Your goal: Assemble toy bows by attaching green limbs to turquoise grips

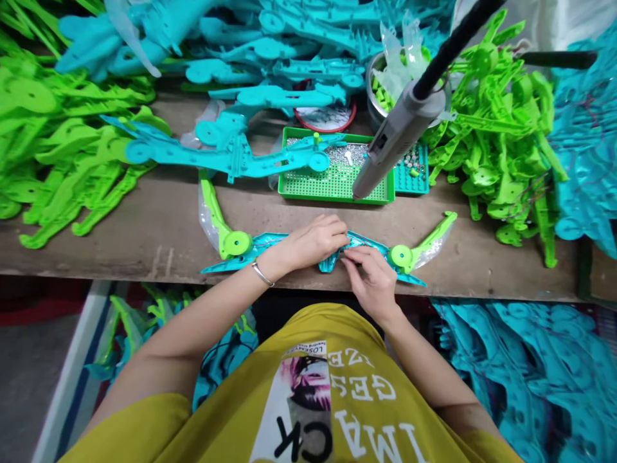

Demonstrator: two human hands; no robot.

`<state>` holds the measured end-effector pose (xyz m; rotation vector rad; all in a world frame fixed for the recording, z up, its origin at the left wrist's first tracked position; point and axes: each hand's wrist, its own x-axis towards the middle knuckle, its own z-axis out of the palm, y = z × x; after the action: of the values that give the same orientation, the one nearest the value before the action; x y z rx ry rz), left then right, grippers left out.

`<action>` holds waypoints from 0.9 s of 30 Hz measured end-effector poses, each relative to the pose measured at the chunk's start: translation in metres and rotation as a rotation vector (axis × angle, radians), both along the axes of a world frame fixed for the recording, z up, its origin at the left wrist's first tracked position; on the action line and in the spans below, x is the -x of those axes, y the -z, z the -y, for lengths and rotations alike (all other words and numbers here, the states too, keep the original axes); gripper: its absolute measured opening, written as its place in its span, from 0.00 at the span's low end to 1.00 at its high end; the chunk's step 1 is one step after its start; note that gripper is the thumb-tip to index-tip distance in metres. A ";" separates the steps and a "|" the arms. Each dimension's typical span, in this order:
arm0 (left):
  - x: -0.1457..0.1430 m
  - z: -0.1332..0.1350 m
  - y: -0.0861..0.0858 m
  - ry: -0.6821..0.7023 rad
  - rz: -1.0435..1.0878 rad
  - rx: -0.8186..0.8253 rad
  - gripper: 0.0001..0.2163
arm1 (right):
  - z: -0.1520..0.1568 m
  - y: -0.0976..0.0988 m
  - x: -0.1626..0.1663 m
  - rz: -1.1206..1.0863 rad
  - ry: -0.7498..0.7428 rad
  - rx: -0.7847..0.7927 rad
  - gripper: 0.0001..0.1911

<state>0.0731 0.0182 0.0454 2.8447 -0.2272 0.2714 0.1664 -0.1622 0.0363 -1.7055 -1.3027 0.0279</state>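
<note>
A blue plastic bow-shaped part [330, 260] lies along the table's front edge, its inner side facing up. One green arm [238, 243] is joined to its left half and another green arm [401, 256] to its right half. My left hand [315, 241] rests over the middle of the bow with curled fingers, and the fingertips' contents are hidden. From the right, my right hand [371, 273] meets it with thumb and finger pinched at the centre; what they pinch is too small to make out. Thin wires run inside the bow.
Beyond the hands sits a green tray [318, 188] of small metal screws, with a grey electric screwdriver [393, 145] hanging above it. Another blue bow part [193, 157] overlaps the tray. Piles of green parts [501, 128] flank both sides. A metal bowl [373, 106] stands behind.
</note>
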 end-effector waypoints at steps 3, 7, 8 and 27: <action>0.005 0.004 0.000 -0.010 0.002 -0.006 0.08 | 0.002 0.000 0.001 -0.018 0.002 -0.004 0.11; 0.009 0.010 0.005 -0.068 0.013 -0.024 0.08 | 0.006 0.000 0.001 -0.078 0.003 0.032 0.09; 0.010 0.011 0.006 -0.092 0.015 -0.035 0.08 | 0.006 -0.001 0.000 -0.106 0.002 0.048 0.08; 0.014 0.030 0.003 -0.471 0.002 0.296 0.07 | -0.050 -0.033 -0.076 0.046 -0.444 0.434 0.10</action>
<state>0.0588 -0.0118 0.0423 2.5633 0.4523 0.3660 0.2426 -0.1117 0.0695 -1.7344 -1.7829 0.5695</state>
